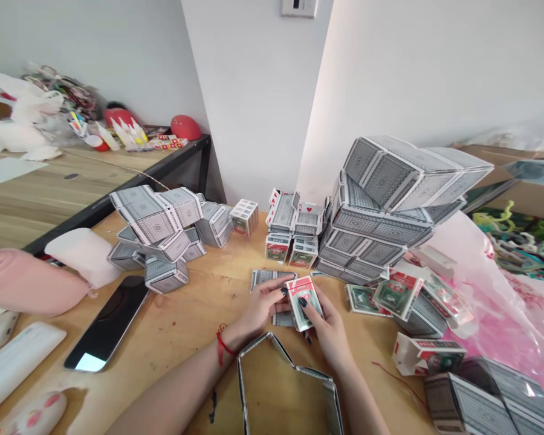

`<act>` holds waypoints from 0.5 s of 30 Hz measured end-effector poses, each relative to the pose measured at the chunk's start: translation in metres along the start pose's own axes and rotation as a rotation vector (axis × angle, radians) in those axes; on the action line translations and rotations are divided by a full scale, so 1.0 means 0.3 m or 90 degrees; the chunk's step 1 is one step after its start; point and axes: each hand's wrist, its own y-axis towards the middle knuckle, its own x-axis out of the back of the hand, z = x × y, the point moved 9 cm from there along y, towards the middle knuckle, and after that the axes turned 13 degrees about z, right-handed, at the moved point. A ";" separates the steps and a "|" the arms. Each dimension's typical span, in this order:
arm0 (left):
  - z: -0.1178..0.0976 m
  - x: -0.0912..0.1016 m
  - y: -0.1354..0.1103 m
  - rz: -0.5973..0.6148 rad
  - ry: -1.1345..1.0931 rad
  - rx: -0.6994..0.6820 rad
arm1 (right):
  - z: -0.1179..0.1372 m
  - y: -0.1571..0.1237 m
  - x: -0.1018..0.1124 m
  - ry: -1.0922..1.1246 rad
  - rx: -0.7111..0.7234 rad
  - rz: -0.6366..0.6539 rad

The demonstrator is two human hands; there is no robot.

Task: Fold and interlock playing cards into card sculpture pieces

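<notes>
Both my hands meet at the table's middle around a red-and-green card box. My right hand grips the box from the right with a dark-nailed thumb on top. My left hand, a red string at its wrist, pinches the box's left edge. A flat grey-backed card strip lies just behind the fingers. Below my wrists stands a folded ring of joined cards, open in the middle.
Stacks of folded card blocks rise at back left and back right. Small card boxes sit by the wall. A phone lies left, pink plastic wrap right, more boxes near it.
</notes>
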 end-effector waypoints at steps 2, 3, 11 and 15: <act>0.000 -0.002 0.001 0.001 0.001 0.004 | -0.003 -0.001 0.003 -0.002 0.000 -0.008; 0.001 -0.002 0.002 0.003 0.002 0.007 | -0.003 -0.001 0.004 -0.004 -0.001 -0.010; -0.003 -0.001 0.010 0.001 -0.012 0.011 | 0.006 0.014 0.005 -0.048 0.001 -0.017; -0.008 -0.002 0.014 -0.003 -0.034 0.007 | 0.012 0.026 0.004 -0.061 0.017 -0.002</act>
